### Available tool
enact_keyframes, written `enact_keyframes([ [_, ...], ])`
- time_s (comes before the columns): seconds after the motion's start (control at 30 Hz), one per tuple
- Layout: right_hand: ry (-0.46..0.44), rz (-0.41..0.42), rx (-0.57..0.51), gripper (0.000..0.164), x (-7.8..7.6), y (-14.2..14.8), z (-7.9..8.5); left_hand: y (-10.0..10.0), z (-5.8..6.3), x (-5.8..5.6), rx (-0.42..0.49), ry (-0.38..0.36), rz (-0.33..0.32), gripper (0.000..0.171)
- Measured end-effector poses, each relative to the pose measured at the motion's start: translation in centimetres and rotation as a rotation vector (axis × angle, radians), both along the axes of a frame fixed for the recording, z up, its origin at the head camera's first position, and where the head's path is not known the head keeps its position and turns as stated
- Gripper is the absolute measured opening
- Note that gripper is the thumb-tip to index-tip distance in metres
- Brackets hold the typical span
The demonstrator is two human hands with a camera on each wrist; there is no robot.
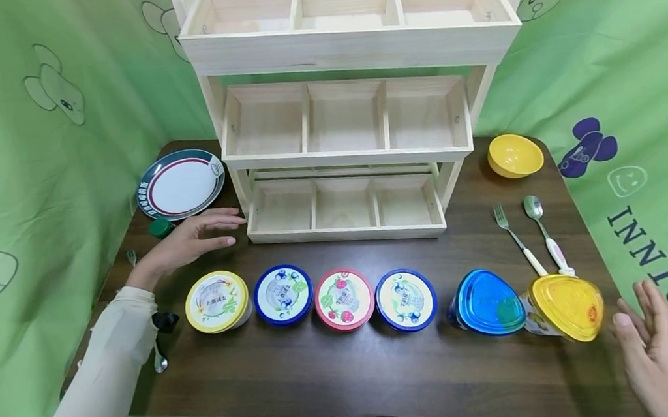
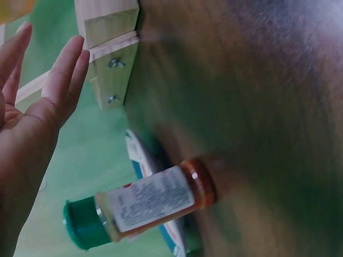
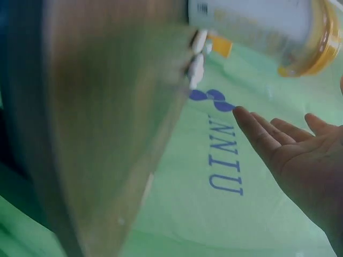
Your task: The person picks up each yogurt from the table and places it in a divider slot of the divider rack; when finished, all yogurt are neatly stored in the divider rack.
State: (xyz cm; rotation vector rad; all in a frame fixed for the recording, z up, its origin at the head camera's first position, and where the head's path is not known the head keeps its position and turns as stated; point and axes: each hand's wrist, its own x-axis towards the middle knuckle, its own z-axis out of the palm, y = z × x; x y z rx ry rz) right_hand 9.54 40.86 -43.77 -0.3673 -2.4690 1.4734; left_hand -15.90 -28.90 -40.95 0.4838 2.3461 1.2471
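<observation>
Work apparently unstarted: left hand point(image 1: 194, 238), centre left, and right hand point(image 1: 654, 350), lower right, extend empty fingers; jars point(image 1: 344, 299) stand outside the rack point(image 1: 351, 49).

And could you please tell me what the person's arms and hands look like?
The left sleeve is long and cream-coloured, ending near the wrist. The left hand and right hand are both bare, without gloves; no right sleeve shows.
</observation>
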Motion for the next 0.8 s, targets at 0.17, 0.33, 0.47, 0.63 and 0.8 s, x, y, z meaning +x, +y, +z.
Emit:
enact_keyframes([
  [0.17, 0.134, -0.003, -0.369, 0.070, 1.3, -1.9, -1.3, 0.2, -0.8, -0.6, 0.015, -0.052, -0.004, 0.046],
  [0.33, 0.171, -0.010, -0.466, 0.068, 1.7, -3.1, -1.9, 0.1, -1.5, -0.9, -0.009, -0.038, -0.017, 0.046],
  [0.47, 0.144, -0.048, -0.460, 0.065, 1.6, -3.7, -2.0, 0.4, -1.8, -1.0, -0.021, -0.031, -0.027, 0.046],
  [0.63, 0.143, -0.079, -0.438, 0.059, 1.3, -4.6, -1.7, 0.9, -2.1, -1.4, -0.042, -0.031, -0.028, 0.043],
  [0.8, 0.073, -0.096, -0.350, 0.057, 0.8, -5.3, -1.6, 0.9, -2.3, -1.4, -0.042, -0.053, 0.000, 0.041],
])
